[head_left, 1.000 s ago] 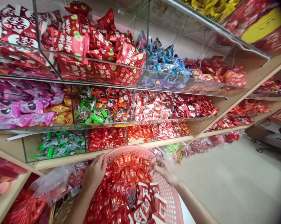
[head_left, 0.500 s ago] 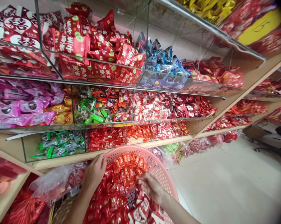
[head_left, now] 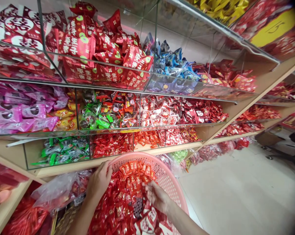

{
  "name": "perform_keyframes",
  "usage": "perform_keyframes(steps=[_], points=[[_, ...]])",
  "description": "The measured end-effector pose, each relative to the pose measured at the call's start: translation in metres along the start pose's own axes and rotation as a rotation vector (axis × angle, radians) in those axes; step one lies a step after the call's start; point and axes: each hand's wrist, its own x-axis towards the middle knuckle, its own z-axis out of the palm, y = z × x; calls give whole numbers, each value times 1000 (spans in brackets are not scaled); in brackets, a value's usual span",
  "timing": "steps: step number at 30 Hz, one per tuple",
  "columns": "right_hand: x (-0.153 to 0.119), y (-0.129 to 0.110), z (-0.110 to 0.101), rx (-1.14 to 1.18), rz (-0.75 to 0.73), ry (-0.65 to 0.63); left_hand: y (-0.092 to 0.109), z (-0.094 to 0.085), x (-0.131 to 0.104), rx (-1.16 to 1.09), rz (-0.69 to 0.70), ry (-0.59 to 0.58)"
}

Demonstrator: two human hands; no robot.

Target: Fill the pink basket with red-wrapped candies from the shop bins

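A pink perforated basket [head_left: 170,173] full of red wrapped candies [head_left: 121,209] sits below the shelves. On its left rim rests my left hand [head_left: 102,178], fingers bent over the edge and pressed together; whatever they grip besides the rim is hidden. Inside the basket on the right, my right hand [head_left: 155,195] is over the candies, thumb and fingertips pinched at orange-red packets [head_left: 135,182]. What lies between those fingertips is too small to make out. Red and white packets [head_left: 148,222] lie below that hand.
Glass-fronted shelves hold large red bags [head_left: 76,42], blue packets [head_left: 174,65], pink packets [head_left: 7,114] and green packets [head_left: 64,151]. A clear plastic bag [head_left: 56,191] is left of the basket. Tiled floor [head_left: 230,195] and a chair base [head_left: 284,156] are at right.
My right hand has shifted slightly left over the candies. My left hand stays on the rim, and the basket has not visibly moved.
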Motion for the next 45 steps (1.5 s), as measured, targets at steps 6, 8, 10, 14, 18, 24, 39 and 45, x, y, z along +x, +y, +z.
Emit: perform_keyframes(steps=[6, 8, 10, 14, 18, 24, 39, 45], points=[[11, -2, -5, -16, -47, 55, 1, 0, 0, -8, -2, 12], [12, -2, -5, -36, -51, 60, 0, 0, 0, -14, -2, 17], [11, -1, -4, -55, -43, 51, 0, -1, 0, -14, -2, 18], [8, 1, -2, -79, -17, 60, 0, -1, -1, -7, 3, 17], [6, 2, 0, -120, -5, 81, 0, -2, -1, -11, -2, 16], [5, 3, -2, -168, -5, 84, 2, -4, -1, 0, -9, -8], [3, -126, 50, -1076, -950, 133, -1, 1, 0, -29, -11, 8], [53, -185, 72, -1810, -819, 536, -1, 1, -1, -41, -7, 11]])
